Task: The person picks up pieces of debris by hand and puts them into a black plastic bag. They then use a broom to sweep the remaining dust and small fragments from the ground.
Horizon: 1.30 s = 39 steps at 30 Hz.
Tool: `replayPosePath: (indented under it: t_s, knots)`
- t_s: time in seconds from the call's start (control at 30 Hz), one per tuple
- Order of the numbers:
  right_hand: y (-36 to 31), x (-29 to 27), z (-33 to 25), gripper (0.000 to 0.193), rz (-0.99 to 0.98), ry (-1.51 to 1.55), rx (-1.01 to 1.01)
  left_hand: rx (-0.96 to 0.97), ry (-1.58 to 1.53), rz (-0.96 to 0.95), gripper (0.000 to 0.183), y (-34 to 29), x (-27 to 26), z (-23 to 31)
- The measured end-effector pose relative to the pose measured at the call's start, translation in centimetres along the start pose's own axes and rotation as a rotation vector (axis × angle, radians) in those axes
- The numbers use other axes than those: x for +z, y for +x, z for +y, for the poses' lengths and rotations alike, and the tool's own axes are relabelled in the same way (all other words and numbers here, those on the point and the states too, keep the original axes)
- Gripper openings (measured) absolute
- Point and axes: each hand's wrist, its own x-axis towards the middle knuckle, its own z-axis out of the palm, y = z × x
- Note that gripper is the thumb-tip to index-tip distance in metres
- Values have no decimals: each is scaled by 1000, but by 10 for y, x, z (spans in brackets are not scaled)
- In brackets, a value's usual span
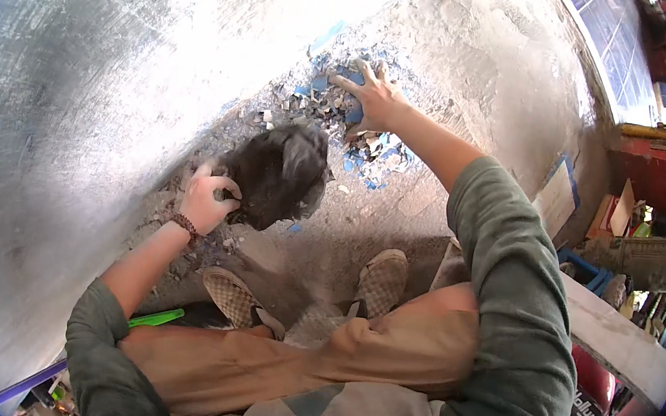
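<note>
A black plastic bag (270, 175) rests on the dusty ground, its mouth turned toward the debris. My left hand (209, 199) grips the bag's near left edge, thumb and fingers closed on the plastic. Beyond the bag lies a heap of broken chips (325, 103) in blue, white and grey. My right hand (375, 98) reaches over the heap with its fingers spread, palm down on or just above the chips. Whether any chips lie under that palm is hidden.
A scraped pale wall (94, 54) rises along the left. My checkered shoes (382, 281) stand near the bag, with a green-handled tool (156, 319) beside my left leg. On the right are a leaning board (557, 198), a pale plank (625, 335) and a red metal structure (661, 173).
</note>
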Motion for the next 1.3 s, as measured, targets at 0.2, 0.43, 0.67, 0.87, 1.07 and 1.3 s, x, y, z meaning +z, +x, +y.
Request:
replayPosePath:
  t_s: [0.2,0.43,0.67,0.87,1.07,1.3]
  knots:
    - [-21,8,3,87,88,59,3,-161,-219,-45,41,-2,4,13]
    - [-27,26,15,67,205,309,5,-77,-19,169,38,-16,26,17]
    - [-35,16,42,58,264,638,158,-42,-205,152,43,8,-2,32]
    - [-53,7,68,41,422,1053,299,-49,-173,160,42,26,-15,52]
    - [-88,-51,49,27,355,1323,323,111,-220,118,56,35,-11,66]
    - [-92,-85,3,21,392,1368,-100,128,-239,143,62,36,0,88]
